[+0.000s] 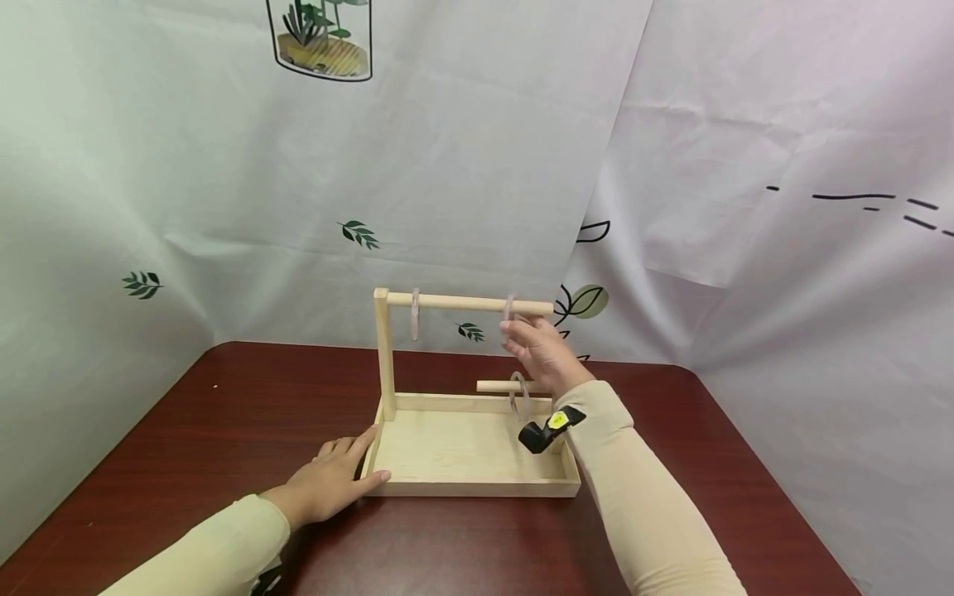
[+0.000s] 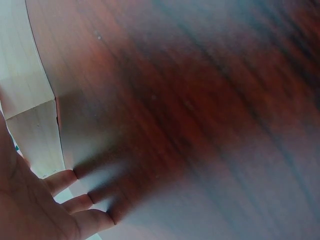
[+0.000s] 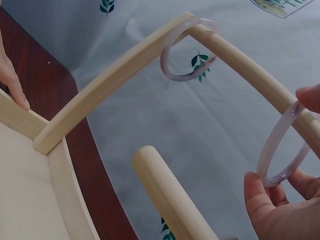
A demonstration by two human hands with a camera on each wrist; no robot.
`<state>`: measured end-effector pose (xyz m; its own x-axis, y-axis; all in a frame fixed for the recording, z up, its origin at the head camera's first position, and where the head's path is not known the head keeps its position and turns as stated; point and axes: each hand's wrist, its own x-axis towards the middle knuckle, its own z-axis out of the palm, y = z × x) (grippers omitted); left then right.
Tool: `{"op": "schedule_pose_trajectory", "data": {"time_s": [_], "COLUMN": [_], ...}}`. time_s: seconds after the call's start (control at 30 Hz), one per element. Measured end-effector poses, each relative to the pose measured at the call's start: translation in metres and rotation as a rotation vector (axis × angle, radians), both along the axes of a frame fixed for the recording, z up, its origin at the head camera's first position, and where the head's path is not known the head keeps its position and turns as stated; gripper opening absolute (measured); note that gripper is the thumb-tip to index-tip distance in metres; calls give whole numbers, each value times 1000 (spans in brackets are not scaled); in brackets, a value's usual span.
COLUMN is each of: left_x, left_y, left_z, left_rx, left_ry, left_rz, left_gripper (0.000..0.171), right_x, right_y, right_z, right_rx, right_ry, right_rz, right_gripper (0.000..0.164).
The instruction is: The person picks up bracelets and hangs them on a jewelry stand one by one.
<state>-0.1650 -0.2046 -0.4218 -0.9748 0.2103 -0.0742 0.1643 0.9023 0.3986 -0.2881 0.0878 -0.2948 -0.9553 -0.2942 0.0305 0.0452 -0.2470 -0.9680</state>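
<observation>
A light wooden stand has a shallow tray (image 1: 465, 489), a post (image 1: 385, 356), a long upper rod (image 1: 462, 302) and a shorter lower rod (image 1: 492, 386). My right hand (image 1: 547, 356) holds a translucent pale-lilac bangle (image 3: 274, 141) that encircles the upper rod near its free right end. Close to the post, a second bangle (image 1: 415, 316) hangs on the same rod. A third bangle (image 1: 513, 404) hangs on the lower rod, partly behind my right wrist. My left hand (image 1: 328, 480) rests on the tray's left wall, fingers extended and thumb over the front corner.
The stand sits on a dark red-brown wooden table (image 1: 246, 414). Behind it hangs a white cloth (image 1: 477, 165) printed with leaves. The right wrist's black camera mount (image 1: 550, 430) hangs low over the tray's right side.
</observation>
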Motion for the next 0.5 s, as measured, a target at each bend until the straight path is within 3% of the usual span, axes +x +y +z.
{"op": "schedule_pose_trajectory", "data": {"time_s": [0.2,0.5], "left_x": [0,0], "left_y": [1,0], "left_z": [1,1], "left_rx": [0,2], "left_ry": [0,-15], "left_rz": [2,4], "left_gripper": [85,85], "right_x": [-1,-3], "right_y": [-6,-12], "right_z": [1,-1], "right_rx": [1,34], "right_ry": [-36,-18], "right_rz": [-17,27], "right_gripper": [66,67]}}
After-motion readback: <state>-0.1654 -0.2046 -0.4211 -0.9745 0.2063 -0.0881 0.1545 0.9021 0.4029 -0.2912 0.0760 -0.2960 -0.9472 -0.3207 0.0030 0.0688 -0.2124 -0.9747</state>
